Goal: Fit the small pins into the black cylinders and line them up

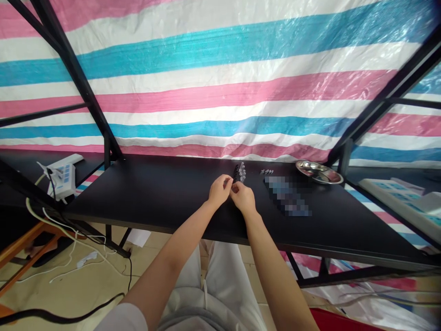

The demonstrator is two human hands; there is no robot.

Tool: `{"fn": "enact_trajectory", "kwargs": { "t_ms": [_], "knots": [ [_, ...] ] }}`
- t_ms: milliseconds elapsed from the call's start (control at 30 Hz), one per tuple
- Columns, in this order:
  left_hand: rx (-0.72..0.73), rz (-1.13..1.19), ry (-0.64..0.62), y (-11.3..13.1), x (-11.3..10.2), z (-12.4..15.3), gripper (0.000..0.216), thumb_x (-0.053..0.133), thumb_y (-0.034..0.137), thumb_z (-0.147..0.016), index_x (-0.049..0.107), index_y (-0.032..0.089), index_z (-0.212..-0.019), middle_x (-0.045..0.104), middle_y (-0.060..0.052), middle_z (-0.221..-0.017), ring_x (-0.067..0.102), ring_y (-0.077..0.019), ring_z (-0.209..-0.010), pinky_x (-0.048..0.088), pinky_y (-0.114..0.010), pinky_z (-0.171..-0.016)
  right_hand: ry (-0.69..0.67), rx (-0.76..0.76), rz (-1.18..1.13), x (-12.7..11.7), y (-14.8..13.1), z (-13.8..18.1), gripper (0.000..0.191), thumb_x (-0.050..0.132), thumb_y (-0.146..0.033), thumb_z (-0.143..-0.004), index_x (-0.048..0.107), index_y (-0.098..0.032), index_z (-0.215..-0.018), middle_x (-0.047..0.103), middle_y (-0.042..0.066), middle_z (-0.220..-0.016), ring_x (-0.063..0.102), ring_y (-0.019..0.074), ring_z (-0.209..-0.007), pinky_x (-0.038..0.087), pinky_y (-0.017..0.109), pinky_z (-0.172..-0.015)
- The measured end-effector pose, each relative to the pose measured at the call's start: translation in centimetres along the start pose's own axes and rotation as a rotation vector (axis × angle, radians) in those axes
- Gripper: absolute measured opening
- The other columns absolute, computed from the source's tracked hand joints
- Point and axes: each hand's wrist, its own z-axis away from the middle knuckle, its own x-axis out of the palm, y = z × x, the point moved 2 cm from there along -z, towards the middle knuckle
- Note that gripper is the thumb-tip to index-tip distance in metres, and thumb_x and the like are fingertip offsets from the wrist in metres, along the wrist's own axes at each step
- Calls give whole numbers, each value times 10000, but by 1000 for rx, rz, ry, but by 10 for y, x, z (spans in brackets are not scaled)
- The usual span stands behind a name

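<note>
My left hand and my right hand meet low over the middle of the black table. The fingers of both are pinched together at the tips. Whatever they hold is too small or too hidden to name. Just beyond the fingertips stands a cluster of small clear or whitish pieces, with a row of small black pieces along its left side. To the right of these lie several small silvery pieces.
A blurred dark flat object lies right of my hands. Behind it, a shiny metal dish sits near the back right corner. Black frame posts rise at both ends, before a striped sheet. A white power strip is at far left.
</note>
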Motion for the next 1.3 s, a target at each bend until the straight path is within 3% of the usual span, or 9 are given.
{"fn": "enact_trajectory", "kwargs": {
  "t_ms": [300, 667, 800, 1100, 1300],
  "knots": [
    [17, -42, -52, -3, -8, 0, 157, 450, 266, -848, 582, 181, -844, 622, -24, -832, 549, -133, -748, 445, -273, -748, -5, -58, 5, 0, -4, 2, 222, 446, -385, -783, 529, -204, -684, 589, 10, -606, 533, 139, -552, 325, 237, -549],
    [189, -175, -299, -5, -71, 17, 201, 555, 388, -783, 613, 197, -802, 624, -13, -799, 530, -145, -766, 428, -278, -732, -137, -363, 51, 13, -32, 11, 132, 452, -266, -777, 491, -194, -674, 565, 9, -619, 501, 134, -580, 314, 243, -599],
    [222, -228, -319, -12, -83, 18, 140, 573, 327, -777, 624, 199, -802, 626, -19, -793, 527, -150, -761, 427, -282, -726, -141, -441, 75, 20, -38, 13, 126, 446, -252, -795, 518, -189, -713, 558, 7, -623, 490, 135, -587, 326, 259, -648],
    [-33, -122, -237, -32, -89, 18, 167, 618, 325, -723, 644, 171, -780, 619, -14, -754, 546, -121, -679, 438, -247, -672, -89, -482, 53, 23, -46, 19, 219, 410, -295, -853, 589, -173, -887, 588, 41, -706, 518, 165, -656, 377, 280, -668],
    [-191, -508, -135, -61, -135, -6, 187, 594, 321, -720, 578, 158, -630, 574, -19, -660, 526, -132, -638, 405, -237, -613, -118, -467, 12, 24, -46, 19, 251, 377, -278, -866, 578, -171, -972, 624, 50, -782, 564, 168, -722, 415, 297, -734]
  ]
}}
